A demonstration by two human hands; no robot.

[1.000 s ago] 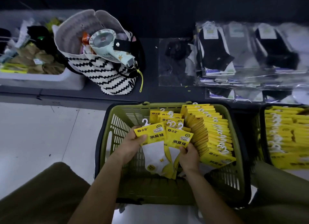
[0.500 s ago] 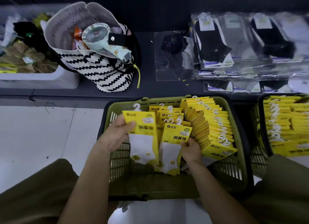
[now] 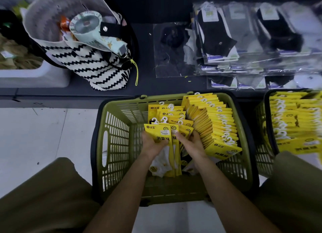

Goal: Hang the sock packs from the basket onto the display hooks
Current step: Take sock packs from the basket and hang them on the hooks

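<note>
The front pack (image 3: pixel 157 132), a yellow card with a white sock hanging below it, stands upright in the middle of the green basket (image 3: pixel 116 145), white hook at the top. A second pack (image 3: pixel 174 131) lies flat against its back and shows only along its right edge.

The left hand (image 3: pixel 152 146) grips the front pack from the left, with the thumb laid across the printed card and the fingers curled behind, out of sight. The right hand (image 3: pixel 194 144) pinches the second pack, thumb on the card's face and fingers curled behind it among further packs. How many it has hold of cannot be told.

Behind the hands a short row (image 3: pixel 171 113) of the same packs stands against the basket's far wall. The right half of the basket holds a long fanned stack (image 3: pixel 216 126) with its hooks up, reaching to the near right corner.

A second basket (image 3: pixel 261 145) sits just beside the first on the right, filled with more yellow packs (image 3: pixel 296 121). Both stand on a pale floor (image 3: pixel 43 137) against a dark shelf (image 3: pixel 144 58).

On the shelf a zigzag bag (image 3: pixel 90 65) has a handheld fan (image 3: pixel 92 29) lying across its mouth. To its right lie clear bags of black, grey and white socks (image 3: pixel 244 41). At far left is a white bin (image 3: pixel 34 76) holding tan fabric. A knee in olive trousers (image 3: pixel 43 198) frames the basket on each side.
</note>
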